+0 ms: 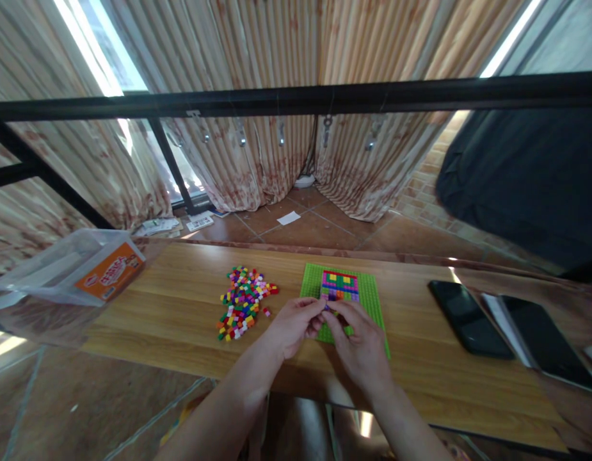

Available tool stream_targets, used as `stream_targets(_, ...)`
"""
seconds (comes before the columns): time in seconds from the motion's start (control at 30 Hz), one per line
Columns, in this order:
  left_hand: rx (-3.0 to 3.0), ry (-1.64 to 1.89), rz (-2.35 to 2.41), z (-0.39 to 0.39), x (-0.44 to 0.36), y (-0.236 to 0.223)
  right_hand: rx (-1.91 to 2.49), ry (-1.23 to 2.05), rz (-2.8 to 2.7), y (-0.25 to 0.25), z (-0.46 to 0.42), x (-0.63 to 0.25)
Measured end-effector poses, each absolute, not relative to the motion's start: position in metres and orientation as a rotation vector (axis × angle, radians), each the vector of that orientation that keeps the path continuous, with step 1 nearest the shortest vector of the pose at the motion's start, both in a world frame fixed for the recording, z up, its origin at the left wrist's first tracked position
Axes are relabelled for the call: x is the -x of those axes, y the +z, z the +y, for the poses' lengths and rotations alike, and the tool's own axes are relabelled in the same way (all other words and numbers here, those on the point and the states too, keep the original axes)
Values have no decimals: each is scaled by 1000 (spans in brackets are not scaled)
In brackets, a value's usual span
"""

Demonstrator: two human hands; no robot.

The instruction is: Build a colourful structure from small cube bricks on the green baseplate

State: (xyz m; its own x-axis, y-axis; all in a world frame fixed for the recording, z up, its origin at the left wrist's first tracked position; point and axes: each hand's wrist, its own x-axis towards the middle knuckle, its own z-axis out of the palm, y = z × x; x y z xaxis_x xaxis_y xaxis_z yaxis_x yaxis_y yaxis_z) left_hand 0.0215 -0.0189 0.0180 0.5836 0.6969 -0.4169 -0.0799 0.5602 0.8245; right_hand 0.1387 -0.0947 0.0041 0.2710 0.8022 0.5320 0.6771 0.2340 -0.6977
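A green baseplate (pixel 372 301) lies on the wooden table, with a patch of coloured bricks (pixel 340 282) built up on it in red, yellow, green, pink and purple. Over its near left part, my left hand (pixel 298 323) and my right hand (pixel 360 336) meet fingertip to fingertip. Between the pinched fingers of both hands sits a small purple brick (pixel 327 308), mostly covered by them. My hands hide the lower part of the built patch. Left of the baseplate spreads a pile of loose bricks (pixel 242 301) in many colours.
A clear plastic box (pixel 56 269) with an orange label stands at the table's left end. On the right lie a black phone (pixel 471 317) and a second dark flat device (pixel 548 339) beside a white strip. Beyond the table are a black rail (pixel 276 100) and curtains (pixel 248 51).
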Motion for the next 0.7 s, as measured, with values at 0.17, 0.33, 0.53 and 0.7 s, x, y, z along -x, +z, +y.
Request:
stream_targets(0.17, -951, 502, 798, -22, -20, 20, 1466, 208, -1418, 4, -94, -144)
stream_targets(0.33, -1279, 614, 983, -12, -18, 16, 1554, 275, -1224, -2, -94, -165)
stream_targets(0.53, -1546, 777, 1138, 5, -19, -5, 1683, 248, -1199, -14, -91, -181)
stream_targets(0.7, -1624, 776, 1111, 1, -32, -12, 1683, 114, -1297, -20, -80, -178)
